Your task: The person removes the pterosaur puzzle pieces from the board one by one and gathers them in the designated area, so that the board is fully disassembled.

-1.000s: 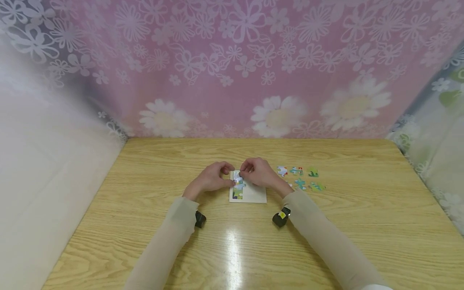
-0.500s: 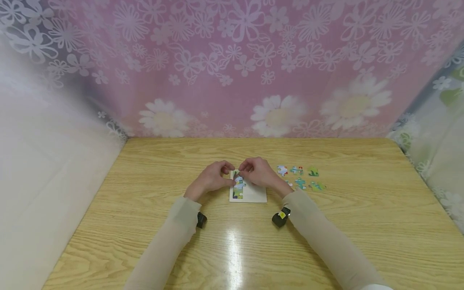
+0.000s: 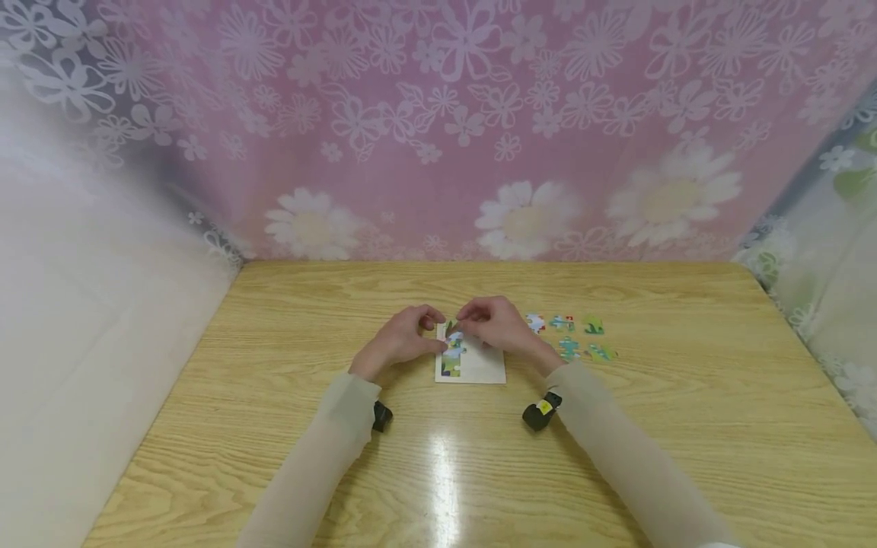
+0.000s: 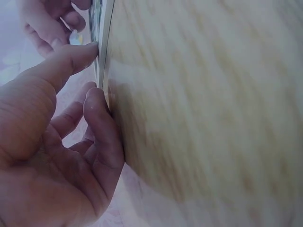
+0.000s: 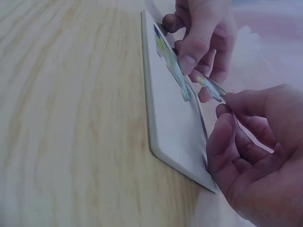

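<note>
A white puzzle board point(image 3: 485, 368) lies on the table, with joined jigsaw pieces point(image 3: 451, 367) down its left side. My left hand point(image 3: 400, 336) is at the board's left edge. In the left wrist view its thumb rests on top and its curled fingers touch the side, so the edge is between them. My right hand point(image 3: 502, 327) is over the far part of the board. Between thumb and forefinger it pinches a jigsaw piece point(image 5: 211, 89), held tilted and raised off the board in the right wrist view. Part of the joined pieces is hidden by the left thumb.
Several loose jigsaw pieces lie right of the board, among them a green one point(image 3: 594, 326) and a blue one point(image 3: 569, 348); the right hand partly covers this group. A pink floral curtain point(image 3: 425, 152) stands behind the wooden table point(image 3: 329, 289).
The right hand has shifted slightly right, and the piece it pinches has tilted and lifted. The left hand has stayed at the board's left edge.
</note>
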Action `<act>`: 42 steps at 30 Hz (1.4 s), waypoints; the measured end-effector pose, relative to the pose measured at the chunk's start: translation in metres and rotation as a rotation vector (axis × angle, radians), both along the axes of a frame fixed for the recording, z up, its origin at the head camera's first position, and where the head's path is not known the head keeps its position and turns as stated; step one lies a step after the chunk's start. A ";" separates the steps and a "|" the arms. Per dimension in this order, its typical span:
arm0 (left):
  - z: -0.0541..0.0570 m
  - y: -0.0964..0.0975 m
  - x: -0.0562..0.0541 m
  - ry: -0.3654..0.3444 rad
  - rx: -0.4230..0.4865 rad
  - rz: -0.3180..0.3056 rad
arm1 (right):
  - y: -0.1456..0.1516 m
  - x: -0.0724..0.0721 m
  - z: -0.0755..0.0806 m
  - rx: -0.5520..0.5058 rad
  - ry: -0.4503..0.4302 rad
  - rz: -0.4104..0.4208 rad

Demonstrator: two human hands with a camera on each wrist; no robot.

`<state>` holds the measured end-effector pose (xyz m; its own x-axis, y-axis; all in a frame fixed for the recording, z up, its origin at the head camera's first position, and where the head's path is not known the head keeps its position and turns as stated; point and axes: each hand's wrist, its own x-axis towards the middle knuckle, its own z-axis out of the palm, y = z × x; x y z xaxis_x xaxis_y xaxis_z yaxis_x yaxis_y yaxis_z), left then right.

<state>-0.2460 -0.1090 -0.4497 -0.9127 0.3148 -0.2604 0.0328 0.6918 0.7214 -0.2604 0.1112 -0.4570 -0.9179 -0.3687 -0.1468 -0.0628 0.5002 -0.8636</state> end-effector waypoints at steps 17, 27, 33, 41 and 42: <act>-0.004 -0.010 0.005 0.084 0.013 -0.116 | 0.055 0.020 0.017 -0.055 0.040 -0.051; 0.002 -0.012 0.020 0.037 0.041 -0.132 | 0.086 0.032 0.022 -0.025 0.091 -0.053; 0.001 -0.011 0.022 0.044 0.028 -0.124 | 0.100 0.041 0.019 -0.002 0.076 -0.029; -0.001 -0.010 0.021 0.041 0.030 -0.118 | 0.112 0.058 0.017 0.052 0.111 -0.016; -0.001 -0.011 0.021 0.040 0.030 -0.115 | 0.114 0.059 0.017 0.060 0.113 -0.014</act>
<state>-0.2253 -0.1197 -0.4511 -0.8797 0.4252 -0.2131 0.1403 0.6600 0.7381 -0.2013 0.2248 -0.4404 -0.9347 -0.3497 -0.0634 -0.1509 0.5519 -0.8201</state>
